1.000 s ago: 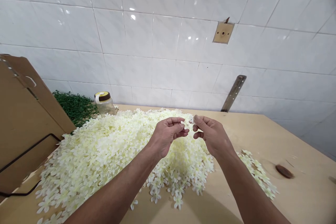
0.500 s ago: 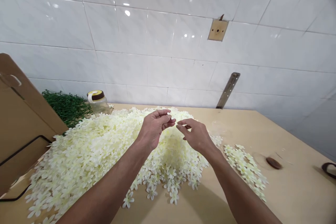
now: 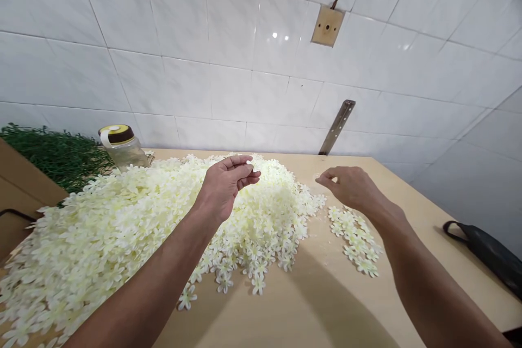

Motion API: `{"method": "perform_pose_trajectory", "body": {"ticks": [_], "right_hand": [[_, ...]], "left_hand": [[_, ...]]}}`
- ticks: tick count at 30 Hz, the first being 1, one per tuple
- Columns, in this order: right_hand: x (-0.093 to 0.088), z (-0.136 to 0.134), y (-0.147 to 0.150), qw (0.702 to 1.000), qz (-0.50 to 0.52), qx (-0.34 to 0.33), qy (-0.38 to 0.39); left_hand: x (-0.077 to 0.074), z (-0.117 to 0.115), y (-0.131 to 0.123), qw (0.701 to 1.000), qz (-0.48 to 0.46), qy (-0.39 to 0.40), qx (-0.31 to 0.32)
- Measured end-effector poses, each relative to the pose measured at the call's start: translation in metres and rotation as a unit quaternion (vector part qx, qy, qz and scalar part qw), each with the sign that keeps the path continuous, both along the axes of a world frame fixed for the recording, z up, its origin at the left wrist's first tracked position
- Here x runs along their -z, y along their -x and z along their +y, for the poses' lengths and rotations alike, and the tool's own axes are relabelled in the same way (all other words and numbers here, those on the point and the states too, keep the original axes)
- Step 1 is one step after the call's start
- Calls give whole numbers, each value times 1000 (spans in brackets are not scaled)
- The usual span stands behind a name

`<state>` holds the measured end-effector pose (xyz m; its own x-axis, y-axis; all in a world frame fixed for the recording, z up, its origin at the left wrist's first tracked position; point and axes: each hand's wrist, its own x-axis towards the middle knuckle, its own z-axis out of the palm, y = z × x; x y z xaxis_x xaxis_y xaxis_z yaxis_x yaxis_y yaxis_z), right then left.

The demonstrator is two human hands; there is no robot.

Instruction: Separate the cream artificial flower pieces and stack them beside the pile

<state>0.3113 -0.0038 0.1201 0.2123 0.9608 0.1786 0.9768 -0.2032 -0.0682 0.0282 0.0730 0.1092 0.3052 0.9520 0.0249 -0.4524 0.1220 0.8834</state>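
Note:
My left hand (image 3: 230, 182) is raised over a big heap of white artificial flowers (image 3: 155, 212). Its thumb and fingers are pinched on a small white flower (image 3: 250, 163), mostly covered by the fingers. My right hand (image 3: 346, 185) is off to the right, low over the table beyond the heap's right edge. Its fingertips are pressed together, and what they hold, if anything, is too small to make out. Just below it lies a smaller, separate group of white flowers (image 3: 356, 242).
A clear bottle with a brown and yellow lid (image 3: 122, 144) stands behind the heap, beside green artificial foliage (image 3: 53, 157). Cardboard (image 3: 24, 196) is at the left edge. A metal bracket (image 3: 337, 126) rises against the tiled wall. A black pouch (image 3: 485, 250) lies at the right.
My right hand has moved right, away from my left hand, which keeps its pinch. The view has turned right, bringing the black pouch in; the brown disc on the table is out of sight.

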Motion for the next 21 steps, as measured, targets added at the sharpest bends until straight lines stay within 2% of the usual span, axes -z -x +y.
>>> {"method": "perform_pose_trajectory", "body": {"ticks": [3,8,16,21], "right_hand": [[18,4,-2,997,-40,15,67],[35,11,-12,994,-50,58,79],[44,24,-18,989,-13,71,126],[46,34,-17,980,52,73,177]], "left_hand": [[0,-1,1,1000,4,-1,5],[1,-3,-1,1000,1,-4,8],[2,-3,-1,1000,-2,-8,17],[2,-3,0,1000,2,-11,21]]}}
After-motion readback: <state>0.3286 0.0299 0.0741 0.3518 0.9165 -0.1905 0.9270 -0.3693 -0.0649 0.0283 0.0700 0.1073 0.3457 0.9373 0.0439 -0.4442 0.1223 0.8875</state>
